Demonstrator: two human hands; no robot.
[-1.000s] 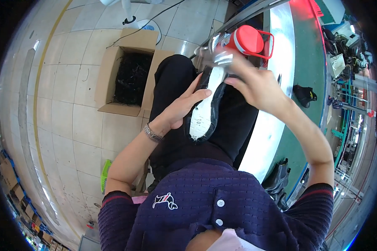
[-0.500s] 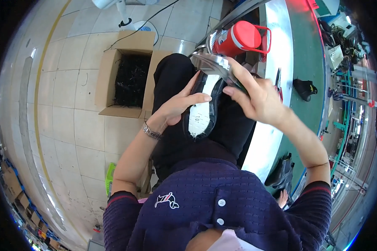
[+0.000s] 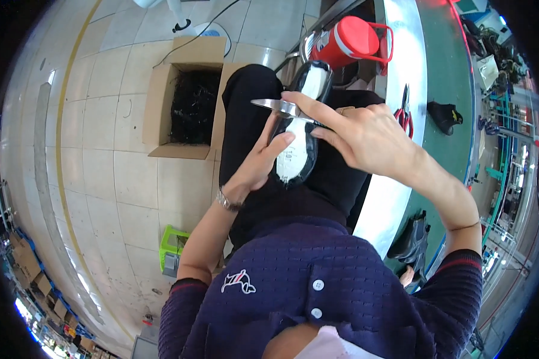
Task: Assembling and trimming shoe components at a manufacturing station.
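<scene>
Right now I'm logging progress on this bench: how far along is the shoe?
In hand: the left hand steadies the shoe sole-up on the lap while the right hand holds scissors at its edge. The box holds dark scraps. How much edge remains isn't visible.

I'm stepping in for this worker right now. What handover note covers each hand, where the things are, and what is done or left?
Left hand: holds the black shoe sole-up on the lap, thumb on its white insole.
Right hand: grips metal scissors, blades lying across the shoe.
Nearby: cardboard box with dark scraps on the floor to the left; red jug beyond the shoe; red-handled scissors on the green belt.
Done: cannot tell.
Left: trimming seems under way.
</scene>
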